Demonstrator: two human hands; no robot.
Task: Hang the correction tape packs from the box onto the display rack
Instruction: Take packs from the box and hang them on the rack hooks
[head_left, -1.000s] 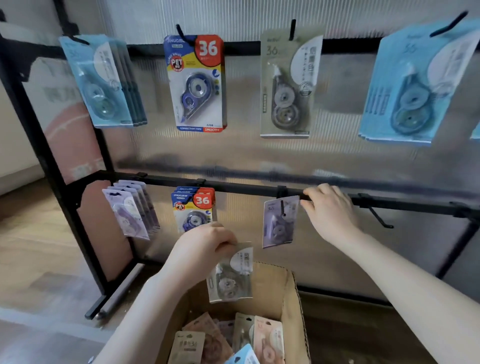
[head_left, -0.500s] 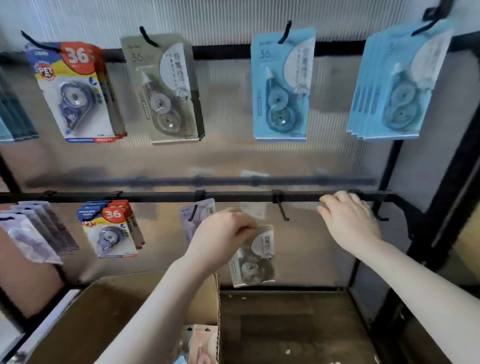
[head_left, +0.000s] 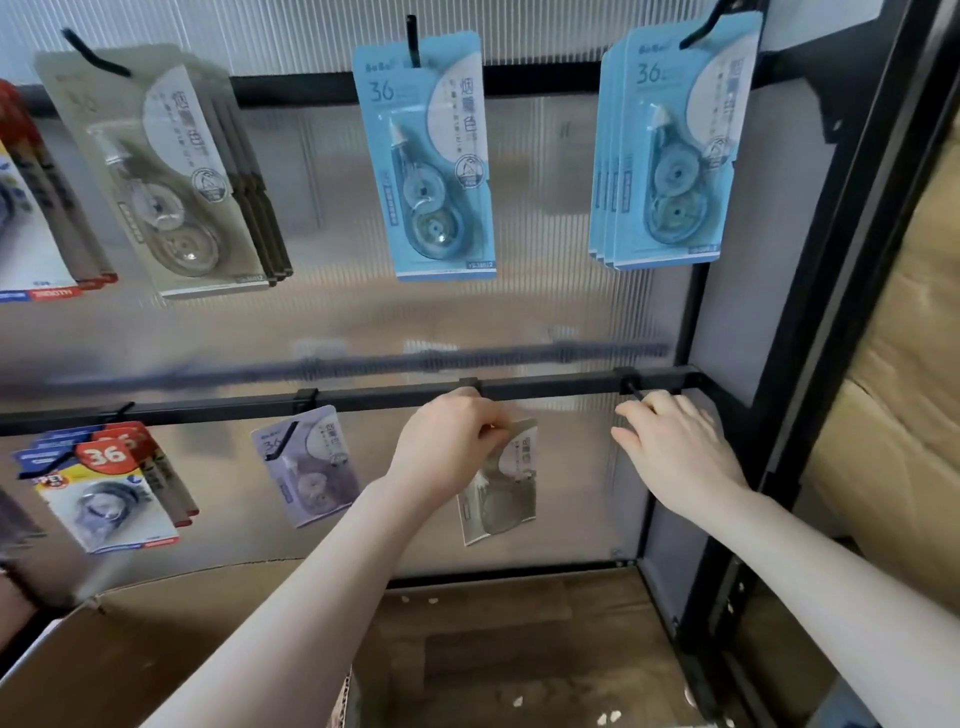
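Grey-beige carded correction tape pack (head_left: 501, 488) | judged light, bendable | top edge pinched by left hand (head_left: 451, 453) | right hand (head_left: 675, 451) holding nothing, fingers touching black rail hook (head_left: 635, 388)

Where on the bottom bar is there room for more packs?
The far-right hook, by the right hand, looks bare. The left hand holds a grey pack at the middle hook. The purple pack hangs alone; the red-and-blue packs are crowded.

A stationery shop display is showing here: a black metal display rack (head_left: 545, 387) with hooks is carrying rows of carded correction tape packs (head_left: 426, 156), several deep per hook, some bearing bold "36" labels, while an open cardboard box (head_left: 171, 644) is sitting below on the wooden floor (head_left: 519, 649).
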